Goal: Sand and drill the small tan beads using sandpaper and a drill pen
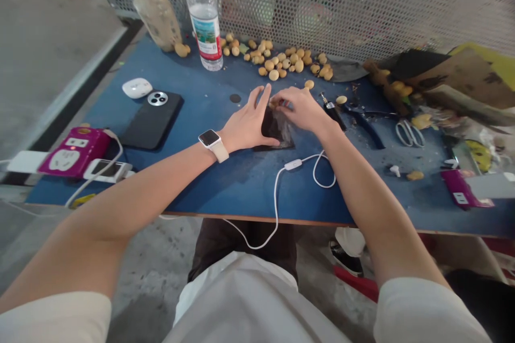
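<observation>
Left hand [248,123] lies open, fingers spread, bracing the edge of the dark plastic sheet [273,129] on the blue table [225,187]; right hand [296,110] pinches a small yellow fruit [274,103] at the fingertips, just above the sheet; this close, braced stance gives good control.

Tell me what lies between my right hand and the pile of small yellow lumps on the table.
In the head view, one loose yellow lump sits on the blue tabletop between your right hand and the pile.

blue tabletop [225,187], blk phone [151,120], magenta power strip [74,151], wht cable [276,209], grey dotted mesh screen [322,5], tan-yellow fruit [277,59]
</observation>
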